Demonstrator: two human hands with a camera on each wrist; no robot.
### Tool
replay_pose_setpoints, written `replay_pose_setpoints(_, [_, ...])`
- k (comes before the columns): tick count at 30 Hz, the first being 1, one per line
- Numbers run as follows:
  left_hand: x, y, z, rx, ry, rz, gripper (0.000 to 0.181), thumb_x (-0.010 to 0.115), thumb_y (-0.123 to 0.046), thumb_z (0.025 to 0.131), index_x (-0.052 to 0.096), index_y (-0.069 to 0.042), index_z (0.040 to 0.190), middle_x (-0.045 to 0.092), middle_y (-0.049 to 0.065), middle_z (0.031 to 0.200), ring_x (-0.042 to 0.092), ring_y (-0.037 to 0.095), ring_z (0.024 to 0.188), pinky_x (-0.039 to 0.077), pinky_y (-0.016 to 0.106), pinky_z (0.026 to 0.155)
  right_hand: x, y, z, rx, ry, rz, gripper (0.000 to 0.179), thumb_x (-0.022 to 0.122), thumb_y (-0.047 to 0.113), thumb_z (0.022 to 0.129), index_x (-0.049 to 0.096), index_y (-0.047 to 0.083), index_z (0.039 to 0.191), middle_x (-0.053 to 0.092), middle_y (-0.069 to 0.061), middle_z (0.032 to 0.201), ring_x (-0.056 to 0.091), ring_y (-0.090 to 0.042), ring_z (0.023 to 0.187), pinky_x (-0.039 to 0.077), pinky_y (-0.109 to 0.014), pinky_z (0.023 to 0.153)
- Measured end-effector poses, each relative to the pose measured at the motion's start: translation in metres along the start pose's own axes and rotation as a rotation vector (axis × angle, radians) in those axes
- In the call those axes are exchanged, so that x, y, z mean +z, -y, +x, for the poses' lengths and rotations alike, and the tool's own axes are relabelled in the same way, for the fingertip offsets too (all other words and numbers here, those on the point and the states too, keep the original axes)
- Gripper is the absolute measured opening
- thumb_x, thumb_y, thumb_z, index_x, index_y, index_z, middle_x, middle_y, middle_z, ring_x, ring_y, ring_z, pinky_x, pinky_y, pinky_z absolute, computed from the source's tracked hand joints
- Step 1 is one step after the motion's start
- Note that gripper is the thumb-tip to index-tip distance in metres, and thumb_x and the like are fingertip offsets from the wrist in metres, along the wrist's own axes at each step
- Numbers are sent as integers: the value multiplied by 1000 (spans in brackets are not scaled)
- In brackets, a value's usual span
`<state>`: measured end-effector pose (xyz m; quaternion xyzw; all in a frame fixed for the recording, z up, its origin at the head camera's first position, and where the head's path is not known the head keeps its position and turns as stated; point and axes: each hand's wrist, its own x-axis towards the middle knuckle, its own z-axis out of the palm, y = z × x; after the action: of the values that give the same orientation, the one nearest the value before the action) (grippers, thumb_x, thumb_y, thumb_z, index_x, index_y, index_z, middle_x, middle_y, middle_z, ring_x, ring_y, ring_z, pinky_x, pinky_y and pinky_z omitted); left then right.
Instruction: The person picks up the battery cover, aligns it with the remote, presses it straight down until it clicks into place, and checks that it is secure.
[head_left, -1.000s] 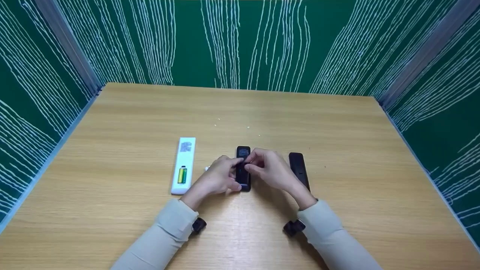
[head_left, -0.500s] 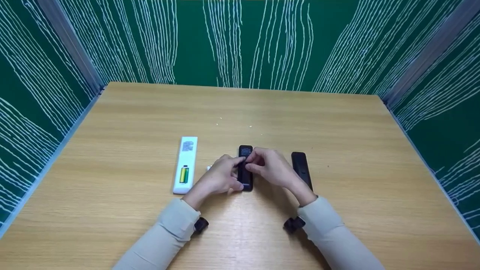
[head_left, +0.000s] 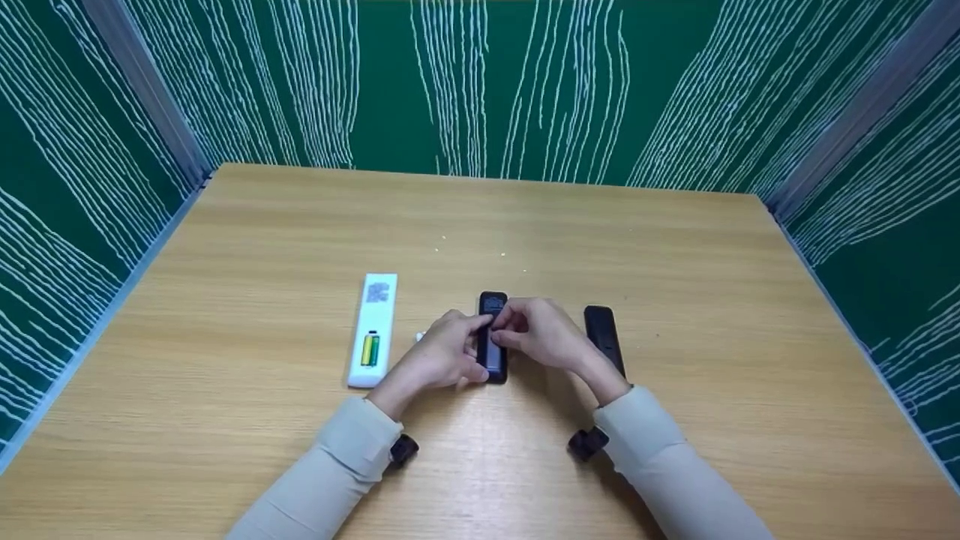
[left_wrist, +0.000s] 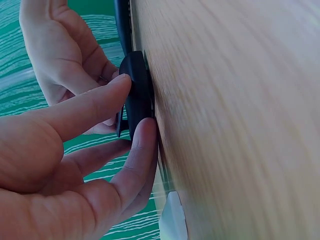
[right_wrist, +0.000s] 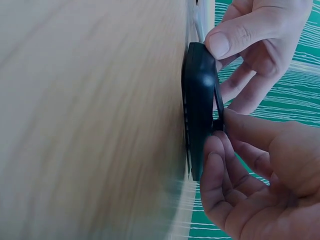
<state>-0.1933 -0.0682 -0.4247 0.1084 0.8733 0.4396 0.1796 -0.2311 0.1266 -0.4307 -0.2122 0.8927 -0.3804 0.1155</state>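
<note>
A black remote control lies back up on the table, between both hands. My left hand grips it along its left side, thumb at the near end and fingers along the edge. From the right, my right hand pinches the raised end of its thin black battery cover, between thumb and index finger. That cover tilts up off the remote's back, leaving a narrow gap in both wrist views. Fingers hide part of the remote's middle, so the battery compartment is out of sight.
Left of the hands lies a white remote, its compartment open over yellow and green batteries. A second black remote rests at the right, partly behind the right wrist. A small white piece shows beside the left hand. Tiny white crumbs dot the wooden table.
The black remote's battery cover now catches more light and looks tilted differently. Both hands keep their grip in nearly the same place. The whole head view has shifted slightly.
</note>
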Motion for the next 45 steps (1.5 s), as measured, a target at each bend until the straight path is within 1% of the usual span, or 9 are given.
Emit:
replay_pose_setpoints(5, [0,-1,0,-8,3,-13,95,83,14,78,42,-5,162,51,20,128,62,24,101,58,32,91,1,-1,2,17,15,-7,6,78,10,96,75,7,101,73,-3,88,61,-14,76,51,-28,69])
replay_pose_setpoints(10, [0,0,0,6,3,-9,94,83,13,79,42,-5,162,52,20,128,61,24,101,57,33,92,0,-1,4,42,26,-10,8,78,11,96,75,8,102,72,-3,89,61,-15,76,51,-27,68])
replay_pose_setpoints(16, [1,1,0,18,-1,2,94,84,11,78,43,-4,161,52,21,128,59,26,103,55,34,92,0,-1,4,25,25,-24,7,78,11,96,74,8,100,70,-2,85,59,-13,71,49,-27,63])
replay_pose_setpoints(20, [1,0,1,4,0,9,94,85,11,78,44,-5,161,52,20,129,56,27,105,52,36,96,0,-1,5,31,27,-27,6,78,13,96,75,9,100,69,0,83,58,-13,70,49,-28,63])
replay_pose_setpoints(26, [1,0,1,-5,1,7,94,85,10,78,45,-7,161,52,20,129,58,28,106,54,37,95,-1,0,7,22,41,-56,7,78,13,96,73,9,100,67,0,81,58,-13,67,49,-28,61])
replay_pose_setpoints(31, [0,1,1,-7,-2,-1,94,85,10,78,45,-6,161,52,19,129,58,28,107,54,36,96,-3,1,9,16,57,-78,9,79,14,96,71,9,97,67,-1,80,58,-13,66,47,-28,60])
replay_pose_setpoints(40, [0,1,1,-8,1,-1,94,85,10,78,44,-5,161,52,20,131,57,28,109,53,38,102,-5,1,13,45,64,-102,14,79,19,96,68,10,94,65,-1,80,56,-14,67,45,-29,61])
replay_pose_setpoints(42, [0,1,1,-11,1,-5,95,84,11,78,43,-5,161,51,20,132,58,28,109,54,38,100,-6,1,13,55,63,-107,15,80,20,96,68,10,93,63,-1,79,54,-15,67,44,-29,61])
replay_pose_setpoints(45, [1,1,1,3,-9,10,94,85,10,76,45,-4,160,52,20,131,58,28,107,54,37,98,-7,2,13,88,65,-113,18,80,24,96,67,11,93,60,0,77,52,-14,66,42,-29,60])
